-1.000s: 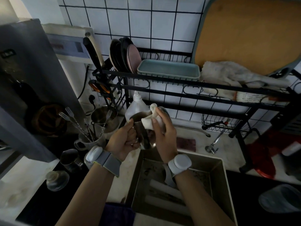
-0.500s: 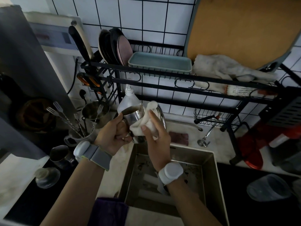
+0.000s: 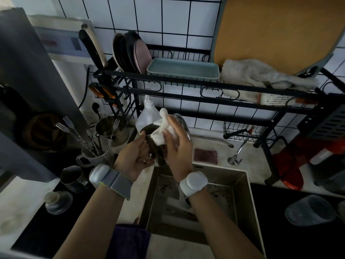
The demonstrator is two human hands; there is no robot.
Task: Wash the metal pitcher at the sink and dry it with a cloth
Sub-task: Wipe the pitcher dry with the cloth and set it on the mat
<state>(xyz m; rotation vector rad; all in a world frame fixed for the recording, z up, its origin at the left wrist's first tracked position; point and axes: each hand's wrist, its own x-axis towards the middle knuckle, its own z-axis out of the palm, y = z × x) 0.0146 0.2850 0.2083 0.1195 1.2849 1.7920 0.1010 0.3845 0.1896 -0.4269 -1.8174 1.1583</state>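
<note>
I hold a small metal pitcher [image 3: 155, 146] in the air above the far left corner of the sink [image 3: 240, 180]. My left hand [image 3: 135, 156] grips it by the handle side. My right hand [image 3: 179, 143] presses a white cloth [image 3: 162, 131] against the pitcher's rim and outer wall, fingers spread over the cloth. Most of the pitcher's body is hidden behind both hands.
A black dish rack [image 3: 186, 86] spans the wall above, holding plates, a teal tray [image 3: 183, 69], a cutting board and a white towel [image 3: 261, 75]. A soap bottle [image 3: 147, 114], a tap [image 3: 235, 156], a purple sponge [image 3: 205, 155], utensil cups [image 3: 93, 156] and other metal cups surround the sink.
The cloth has slid from inside the pitcher's mouth over its rim and side. The pitcher has turned slightly in my left hand. The camera view shifted a little.
</note>
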